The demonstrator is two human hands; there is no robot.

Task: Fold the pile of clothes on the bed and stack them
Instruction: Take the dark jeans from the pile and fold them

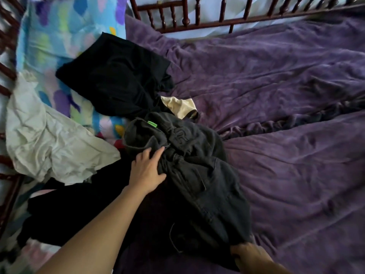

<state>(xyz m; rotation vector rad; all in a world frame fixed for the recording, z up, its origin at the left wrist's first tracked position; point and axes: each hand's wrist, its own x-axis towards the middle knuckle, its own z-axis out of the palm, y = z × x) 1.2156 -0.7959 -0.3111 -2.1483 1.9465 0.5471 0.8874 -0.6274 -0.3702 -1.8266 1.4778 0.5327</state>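
Dark grey jeans (199,175) with a green label lie crumpled on the purple bedspread, waistband away from me. My left hand (147,171) rests on them near the waistband, fingers fairly straight, tips on the cloth. My right hand (249,258) grips the near end of the jeans at the bottom edge, fingers curled into the fabric. Behind the jeans lies a black garment (116,80), and a cream piece (178,105) peeks out beside it. Another black garment (75,210) lies under my left forearm. A white crumpled garment (49,139) is at the left.
The purple bedspread (286,115) covers the right side of the bed. A colourful patterned sheet or pillow (65,26) lies at the back left. A dark red wooden railing (197,18) runs along the far edge and down the left side.
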